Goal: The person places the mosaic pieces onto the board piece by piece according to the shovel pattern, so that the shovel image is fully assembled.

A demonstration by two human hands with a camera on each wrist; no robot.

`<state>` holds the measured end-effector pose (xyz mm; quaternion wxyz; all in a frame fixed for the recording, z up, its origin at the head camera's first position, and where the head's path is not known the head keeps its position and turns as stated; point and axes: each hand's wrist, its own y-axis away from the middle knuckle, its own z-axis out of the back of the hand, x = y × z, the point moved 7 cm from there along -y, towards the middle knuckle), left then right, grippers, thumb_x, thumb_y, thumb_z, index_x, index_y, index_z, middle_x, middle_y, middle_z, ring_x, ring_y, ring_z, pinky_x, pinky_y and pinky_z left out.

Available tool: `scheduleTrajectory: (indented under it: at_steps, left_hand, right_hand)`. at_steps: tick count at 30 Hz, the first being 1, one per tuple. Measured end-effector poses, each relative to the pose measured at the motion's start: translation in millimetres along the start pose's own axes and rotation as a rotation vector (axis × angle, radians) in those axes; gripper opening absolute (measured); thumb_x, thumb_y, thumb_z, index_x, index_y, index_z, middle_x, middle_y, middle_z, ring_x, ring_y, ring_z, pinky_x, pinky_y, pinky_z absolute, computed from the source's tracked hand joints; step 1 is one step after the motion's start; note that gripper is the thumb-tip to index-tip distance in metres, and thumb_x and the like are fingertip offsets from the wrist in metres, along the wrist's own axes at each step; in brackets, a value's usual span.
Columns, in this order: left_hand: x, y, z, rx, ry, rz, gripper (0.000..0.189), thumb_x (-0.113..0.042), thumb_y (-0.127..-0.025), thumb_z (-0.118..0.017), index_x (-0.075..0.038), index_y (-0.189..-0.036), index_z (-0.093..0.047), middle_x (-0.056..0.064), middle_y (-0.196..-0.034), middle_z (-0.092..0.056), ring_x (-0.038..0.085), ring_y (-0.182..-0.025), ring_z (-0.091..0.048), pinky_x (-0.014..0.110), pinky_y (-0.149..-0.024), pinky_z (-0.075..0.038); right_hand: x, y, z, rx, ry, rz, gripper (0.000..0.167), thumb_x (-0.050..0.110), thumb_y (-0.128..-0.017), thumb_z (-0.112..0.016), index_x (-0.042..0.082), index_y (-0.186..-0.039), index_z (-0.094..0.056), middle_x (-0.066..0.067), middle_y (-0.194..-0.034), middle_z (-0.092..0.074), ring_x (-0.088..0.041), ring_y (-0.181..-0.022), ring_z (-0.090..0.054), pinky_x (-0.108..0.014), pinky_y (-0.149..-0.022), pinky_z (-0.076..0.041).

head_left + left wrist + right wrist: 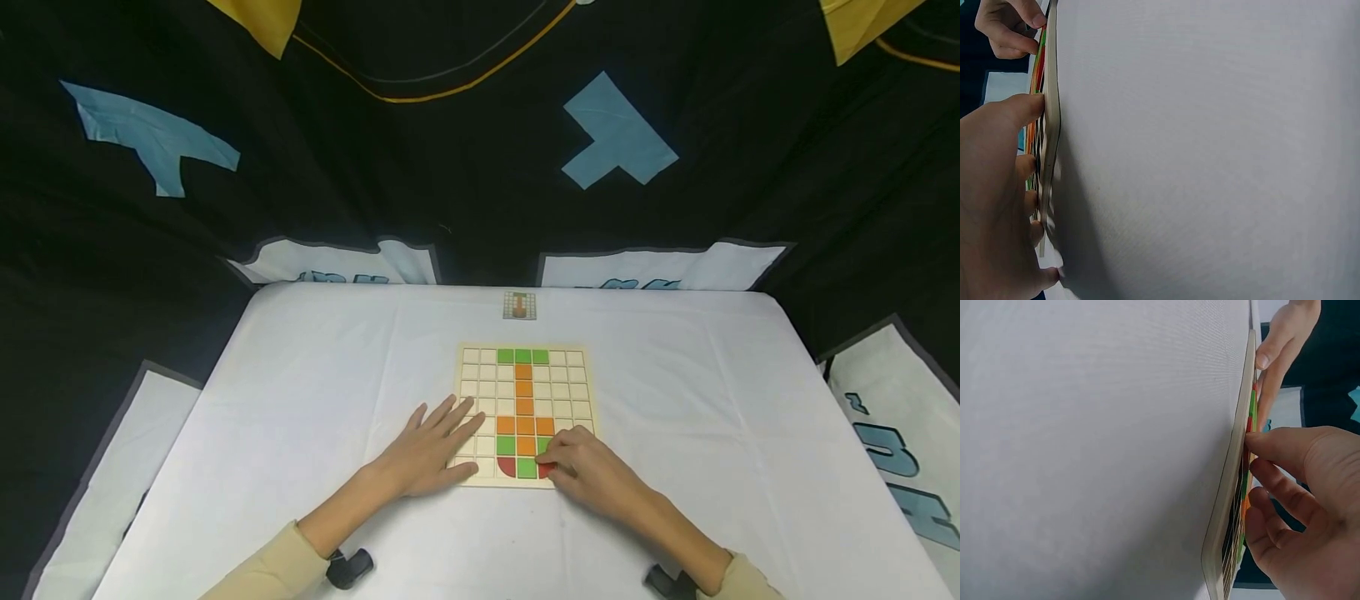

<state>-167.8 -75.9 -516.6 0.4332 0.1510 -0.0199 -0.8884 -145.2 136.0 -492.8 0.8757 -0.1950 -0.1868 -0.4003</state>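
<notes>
A pale wooden grid board (575, 392) lies on the white table, with green, orange and red tiles set in it. Spread over its left edge, my left hand (423, 454) presses down with straight fingers. My right hand (596, 475) bends over the lower right part, thumb and forefinger pinching a red rounded tile (546, 472) at the bottom row; the fingers partly cover it. A matching red rounded tile (506, 467) sits left of the bottom green tile (527, 468). In the right wrist view, the right thumb touches the red piece at the board's edge (1225, 481).
Behind the board lies a small card (520, 306) printed with a similar coloured pattern. White cloth (315, 400) covers the table. A black curtain (480, 183) with blue and yellow shapes hangs beyond. Black devices (349, 569) are strapped at both wrists.
</notes>
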Motion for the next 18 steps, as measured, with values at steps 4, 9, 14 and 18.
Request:
scheduleTrajectory:
  at_steps: [4, 9, 14, 18]
  left_hand:
    - [0.7, 0.1, 0.1, 0.002, 0.007, 0.004, 0.072, -0.055, -0.101, -0.046, -0.018, -0.16, -0.027, 0.01, -0.165, -0.016, 0.032, -0.151, -0.009, 0.061, -0.116, -0.011]
    - [1.1, -0.1, -1.0, 0.015, 0.012, 0.008, 0.072, -0.056, -0.101, -0.046, -0.019, -0.16, -0.026, 0.008, -0.166, -0.015, 0.031, -0.151, -0.009, 0.061, -0.116, -0.011]
    - [0.6, -1.4, 0.1, 0.045, 0.033, 0.013, 0.072, -0.055, -0.1, -0.047, -0.02, -0.16, -0.027, 0.007, -0.166, -0.015, 0.031, -0.151, -0.009, 0.061, -0.116, -0.012]
    - [2.4, -2.3, 10.9, 0.042, 0.084, 0.009, 0.069, -0.05, -0.1, -0.053, -0.016, -0.157, -0.033, 0.009, -0.164, -0.023, 0.032, -0.15, -0.017, 0.06, -0.116, -0.018]
  right_hand:
    - [-0.1, 0.1, -0.5, -0.01, 0.001, 0.006, 0.017, 0.002, -0.085, -0.071, 0.01, -0.097, -0.08, 0.011, -0.093, -0.068, -0.01, -0.089, -0.055, -0.028, -0.078, -0.05]
    - [-0.1, 1.1, -1.6, -0.01, 0.011, 0.005, 0.017, 0.003, -0.085, -0.071, 0.011, -0.098, -0.08, 0.011, -0.095, -0.068, -0.011, -0.091, -0.056, -0.029, -0.079, -0.051]
    - [-0.5, 3.8, 0.0, -0.028, 0.004, 0.01, 0.019, 0.002, -0.085, -0.07, 0.011, -0.099, -0.079, 0.01, -0.097, -0.069, -0.011, -0.093, -0.057, -0.029, -0.081, -0.051]
    - [-5.6, 6.7, 7.9, -0.065, -0.009, -0.025, 0.018, 0.005, -0.085, -0.072, 0.012, -0.101, -0.079, 0.01, -0.099, -0.068, -0.01, -0.094, -0.056, -0.029, -0.08, -0.051]
